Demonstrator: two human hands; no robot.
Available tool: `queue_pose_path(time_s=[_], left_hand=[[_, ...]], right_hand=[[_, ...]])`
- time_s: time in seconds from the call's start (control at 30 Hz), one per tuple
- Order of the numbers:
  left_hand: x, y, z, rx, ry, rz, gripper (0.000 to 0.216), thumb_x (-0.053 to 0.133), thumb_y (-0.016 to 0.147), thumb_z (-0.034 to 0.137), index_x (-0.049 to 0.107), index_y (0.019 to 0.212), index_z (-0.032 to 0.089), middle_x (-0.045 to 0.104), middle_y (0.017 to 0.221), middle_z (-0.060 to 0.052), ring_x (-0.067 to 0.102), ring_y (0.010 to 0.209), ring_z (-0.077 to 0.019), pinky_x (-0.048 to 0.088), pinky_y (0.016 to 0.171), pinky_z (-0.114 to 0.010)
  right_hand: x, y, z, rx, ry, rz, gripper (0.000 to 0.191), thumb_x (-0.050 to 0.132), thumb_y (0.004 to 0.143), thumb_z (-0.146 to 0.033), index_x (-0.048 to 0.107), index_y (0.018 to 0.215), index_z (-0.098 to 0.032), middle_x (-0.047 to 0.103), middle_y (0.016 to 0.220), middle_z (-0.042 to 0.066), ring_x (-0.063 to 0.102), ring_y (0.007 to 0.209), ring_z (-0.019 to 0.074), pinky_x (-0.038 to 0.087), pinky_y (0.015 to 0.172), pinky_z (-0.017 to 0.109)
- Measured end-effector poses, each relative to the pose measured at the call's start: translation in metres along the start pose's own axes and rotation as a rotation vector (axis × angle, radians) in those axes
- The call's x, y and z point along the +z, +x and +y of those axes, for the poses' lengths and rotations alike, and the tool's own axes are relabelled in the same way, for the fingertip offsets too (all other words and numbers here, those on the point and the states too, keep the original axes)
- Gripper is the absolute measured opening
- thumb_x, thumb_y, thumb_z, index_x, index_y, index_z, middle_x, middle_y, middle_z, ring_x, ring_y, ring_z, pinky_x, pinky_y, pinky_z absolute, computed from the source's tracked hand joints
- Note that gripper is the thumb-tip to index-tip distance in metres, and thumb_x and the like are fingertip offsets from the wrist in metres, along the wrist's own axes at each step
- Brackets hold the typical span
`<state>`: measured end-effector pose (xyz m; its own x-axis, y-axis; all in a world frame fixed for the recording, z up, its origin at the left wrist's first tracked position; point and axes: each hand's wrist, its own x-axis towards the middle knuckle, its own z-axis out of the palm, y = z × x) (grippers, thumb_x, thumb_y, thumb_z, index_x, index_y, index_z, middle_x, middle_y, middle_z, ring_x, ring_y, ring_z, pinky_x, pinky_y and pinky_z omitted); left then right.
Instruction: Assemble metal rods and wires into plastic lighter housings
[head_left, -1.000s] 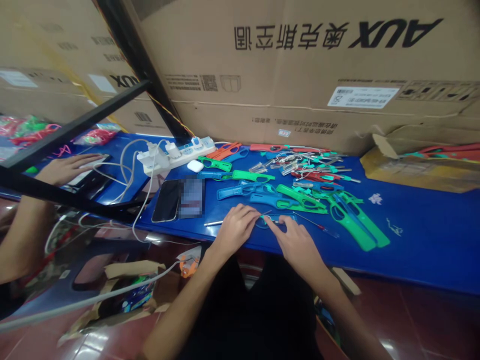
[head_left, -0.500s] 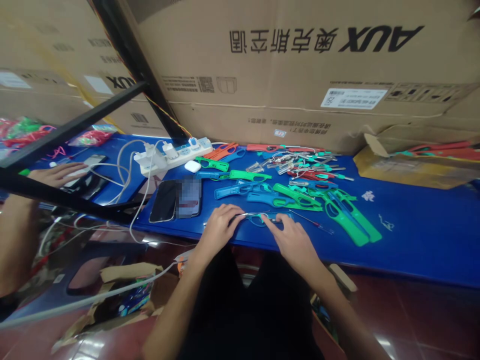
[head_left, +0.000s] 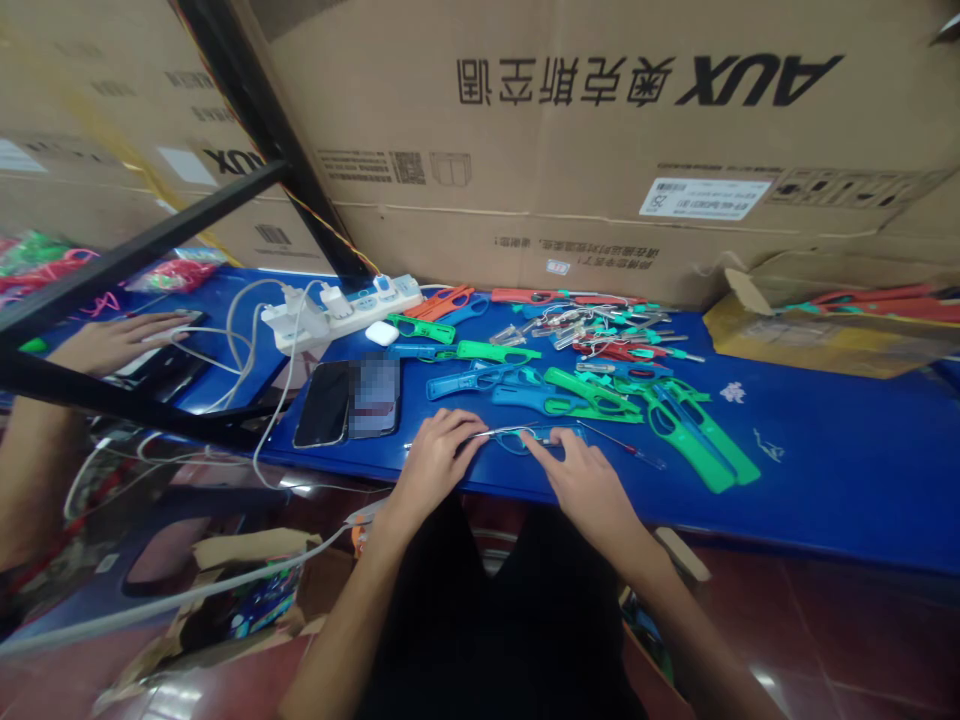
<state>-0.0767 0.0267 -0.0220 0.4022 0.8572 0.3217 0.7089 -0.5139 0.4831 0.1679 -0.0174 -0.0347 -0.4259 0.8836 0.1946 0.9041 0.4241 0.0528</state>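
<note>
My left hand (head_left: 441, 458) is closed, its thumb and fingertips pinching a thin metal rod (head_left: 491, 432) at the table's front edge. My right hand (head_left: 589, 482) presses its fingertips on a blue lighter casing (head_left: 511, 441) lying under them, with a small teal piece at the index fingertip. Its other end is partly hidden by the fingers. Right of it lies a slim tool with a reddish handle (head_left: 626, 448). Just beyond are blue casings (head_left: 525, 400) and green casings (head_left: 592, 397); more green halves (head_left: 697, 445) lie to the right.
Lighter parts with metal tubes and wires (head_left: 600, 325) are heaped at the back. Two phones (head_left: 322, 405) and a power strip (head_left: 375, 305) stand left. An open carton (head_left: 817, 335) sits right. Another person's hand (head_left: 112, 342) is beyond the black frame (head_left: 150, 245).
My hands stay almost in place; the rod in my left fingers is tilted slightly more. The other person's hand at the left has shifted a little. The camera view has moved slightly.
</note>
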Motion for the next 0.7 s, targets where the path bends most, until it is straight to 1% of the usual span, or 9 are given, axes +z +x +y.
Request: queue_pose_path(time_s=[0.17,0.27,0.37,0.5,0.63,0.7], left_hand=[[0.001,0.0,-0.001,0.01,0.04,0.003,0.021,0.057,0.104,0.032,0.077,0.103,0.024,0.073,0.108,-0.005,0.062,0.095,-0.0213,0.045,0.08,-0.037],[-0.002,0.0,0.0,0.037,0.131,-0.008,0.023,0.055,0.105,0.031,0.077,0.107,0.025,0.072,0.109,-0.005,0.061,0.095,-0.0216,0.044,0.079,-0.037],[-0.007,0.002,0.001,0.096,0.241,-0.032,0.025,0.052,0.106,0.031,0.076,0.107,0.024,0.072,0.108,-0.005,0.06,0.095,-0.0221,0.042,0.08,-0.038],[-0.011,0.008,0.006,0.172,0.346,-0.093,0.023,0.052,0.105,0.024,0.075,0.104,0.021,0.071,0.106,-0.007,0.06,0.095,-0.0244,0.041,0.081,-0.04],[-0.011,0.013,0.011,0.215,0.344,-0.107,0.018,0.057,0.1,0.016,0.074,0.098,0.021,0.068,0.104,-0.008,0.06,0.096,-0.0256,0.042,0.082,-0.041],[-0.011,0.013,0.011,0.219,0.337,-0.106,0.019,0.056,0.1,0.015,0.074,0.099,0.022,0.068,0.105,-0.008,0.06,0.096,-0.025,0.043,0.083,-0.04]], right_hand=[[0.002,-0.001,-0.001,0.004,0.004,0.024,0.058,0.047,0.099,-0.007,0.051,0.15,-0.033,0.061,0.121,0.012,0.062,0.093,0.0204,0.045,0.076,0.032],[0.003,-0.001,-0.001,0.012,0.007,0.012,0.059,0.047,0.098,-0.007,0.051,0.151,-0.034,0.06,0.122,0.012,0.061,0.097,0.0215,0.045,0.077,0.032],[0.002,-0.001,-0.001,0.023,0.01,-0.011,0.06,0.047,0.099,-0.008,0.048,0.152,-0.035,0.06,0.123,0.012,0.061,0.096,0.0212,0.045,0.077,0.032],[0.004,0.0,-0.001,0.021,0.007,0.002,0.059,0.048,0.099,-0.01,0.048,0.152,-0.035,0.061,0.122,0.012,0.062,0.099,0.0214,0.045,0.077,0.031],[0.008,-0.001,-0.002,0.043,-0.009,0.025,0.056,0.05,0.099,-0.011,0.051,0.15,-0.035,0.061,0.12,0.011,0.062,0.095,0.0208,0.046,0.079,0.032],[0.009,-0.001,-0.001,0.045,-0.006,0.023,0.058,0.05,0.098,-0.01,0.051,0.15,-0.035,0.06,0.119,0.011,0.062,0.095,0.0208,0.046,0.079,0.032]])
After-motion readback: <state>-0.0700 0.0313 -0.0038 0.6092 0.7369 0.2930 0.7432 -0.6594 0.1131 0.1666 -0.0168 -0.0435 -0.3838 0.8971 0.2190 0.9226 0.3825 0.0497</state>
